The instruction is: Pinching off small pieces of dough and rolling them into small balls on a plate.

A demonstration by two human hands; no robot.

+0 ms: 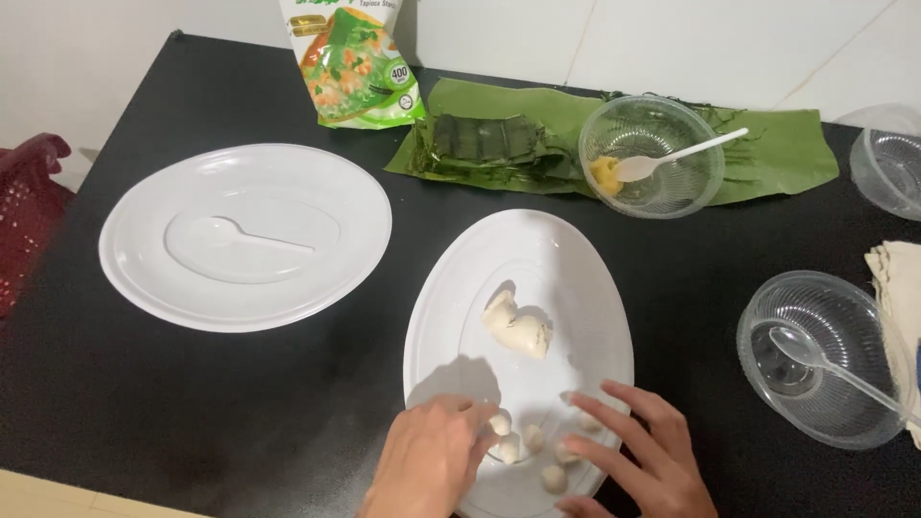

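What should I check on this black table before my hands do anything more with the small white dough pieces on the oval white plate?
1. Left hand on the small white dough pieces: ok, fingertips touch them.
2. Right hand on the oval white plate: ok, fingers spread over pieces near its rim.
3. Larger white dough lump apart from the small pieces: ok, it sits mid-plate.
4. Clear plastic bowl with yellow filling: ok, upright, a white plastic spoon in it.
5. Second oval white plate: ok, it holds only a white spoon.
6. Piece count: cannot tell, hands hide some.
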